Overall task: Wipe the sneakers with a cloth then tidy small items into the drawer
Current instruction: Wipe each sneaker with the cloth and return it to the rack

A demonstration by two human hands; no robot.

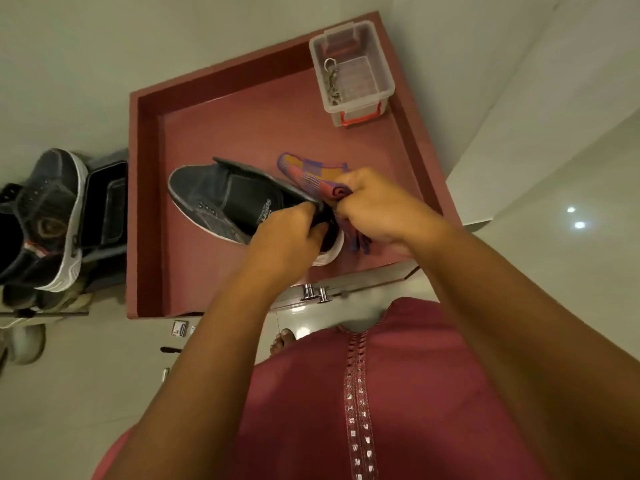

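Sneaker of dark grey fabric with a white sole lies on the dark red tray-like top with raised edges, its toe pointing to the left of the view and its heel toward the person. The left hand grips the heel collar of this sneaker, the fingers curled over the black rim. The right hand holds a bunched checked cloth of purple, orange and pink, and it presses the cloth against the heel part of the sneaker, so the two hands are almost touching each other. Part of the cloth spreads flat on the red surface behind the right hand, and another part hangs down below the fingers.

At the far right corner of the same red top stands a clear plastic box with orange-red clips, and inside it lies a metal key ring with clasps. To the left, outside the red top, a second dark grey sneaker with a thick white sole rests on a rack, just beside a black rectangular tray. Two small chrome knobs show under the near edge of the red top. The person wears a maroon garment with a silver-trimmed placket, and bare toes are visible on the pale floor.
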